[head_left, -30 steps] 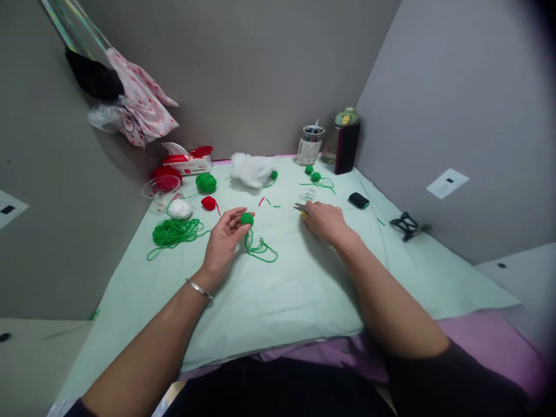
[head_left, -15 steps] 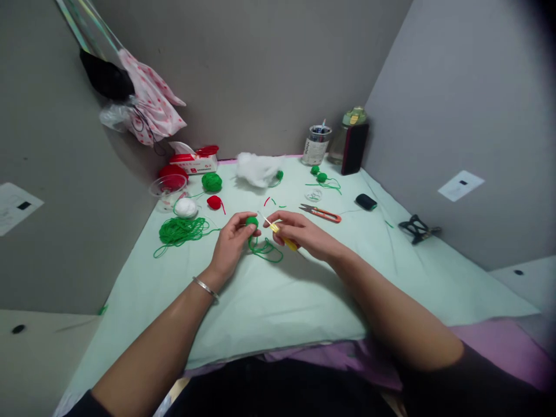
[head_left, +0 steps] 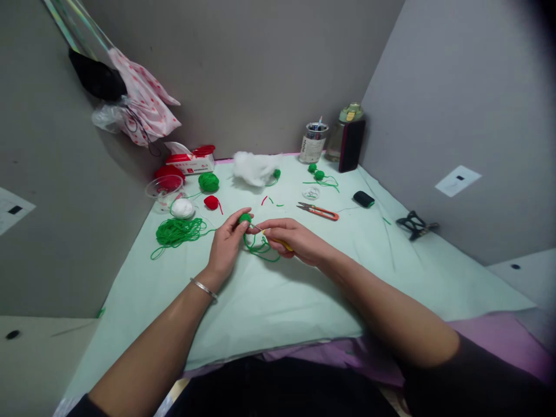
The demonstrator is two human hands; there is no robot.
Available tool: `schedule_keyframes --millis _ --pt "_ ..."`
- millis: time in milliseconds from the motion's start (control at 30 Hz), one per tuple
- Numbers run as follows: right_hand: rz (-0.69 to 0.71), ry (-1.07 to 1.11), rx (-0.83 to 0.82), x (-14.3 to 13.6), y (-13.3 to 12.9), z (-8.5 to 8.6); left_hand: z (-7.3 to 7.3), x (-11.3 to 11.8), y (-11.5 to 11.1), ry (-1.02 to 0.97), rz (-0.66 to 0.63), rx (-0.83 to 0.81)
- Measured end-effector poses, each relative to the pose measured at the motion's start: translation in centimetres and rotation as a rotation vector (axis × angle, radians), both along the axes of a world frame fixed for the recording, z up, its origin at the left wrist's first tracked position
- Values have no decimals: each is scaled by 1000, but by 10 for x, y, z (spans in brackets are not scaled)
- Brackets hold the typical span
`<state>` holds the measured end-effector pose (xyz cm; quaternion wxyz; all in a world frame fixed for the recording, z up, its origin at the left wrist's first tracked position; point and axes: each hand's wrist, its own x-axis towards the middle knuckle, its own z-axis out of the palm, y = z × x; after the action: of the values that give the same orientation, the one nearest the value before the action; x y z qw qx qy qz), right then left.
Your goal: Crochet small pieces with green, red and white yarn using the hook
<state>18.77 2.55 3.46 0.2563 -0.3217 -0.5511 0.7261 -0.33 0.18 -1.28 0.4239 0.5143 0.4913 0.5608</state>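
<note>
Pinched in my left hand (head_left: 226, 240) is a small green crochet ball (head_left: 245, 218), its top showing above the thumb. Closed around the yellow handle of a crochet hook (head_left: 284, 245) is my right hand (head_left: 297, 238). The hook's thin metal shaft points left and reaches the green ball; whether its tip is inside a stitch I cannot tell. A loose tail of green yarn (head_left: 259, 250) hangs below the ball onto the cloth between my hands.
Left of my hands lie a tangled green yarn skein (head_left: 179, 231), a white yarn ball (head_left: 183, 208) and a red piece (head_left: 211, 202). Orange thread snips (head_left: 318, 211) lie beyond my right hand. White stuffing (head_left: 254, 168), a pen tin (head_left: 313, 143) and a bottle (head_left: 345, 133) stand behind.
My right hand has moved left, bringing the hook's shaft from just beside the green ball up to it. My left hand still holds the ball. The whole view has shifted slightly.
</note>
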Motion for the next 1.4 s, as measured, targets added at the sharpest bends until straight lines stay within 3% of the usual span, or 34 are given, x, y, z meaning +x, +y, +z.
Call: schedule_keyframes --millis 500,833,1067,1300,1400 --pt "-15 211 -270 -6 2 -6 8 5 -5 131 114 62" --pt "57 171 -287 -3 9 -8 2 9 -5 189 139 125" --pt "36 62 -78 -3 6 -3 8 11 -9 168 105 113" --pt "-152 -169 396 -13 -17 -6 4 9 -4 119 30 53" --pt "-157 -255 550 -14 -23 -6 4 6 -2 115 22 59"
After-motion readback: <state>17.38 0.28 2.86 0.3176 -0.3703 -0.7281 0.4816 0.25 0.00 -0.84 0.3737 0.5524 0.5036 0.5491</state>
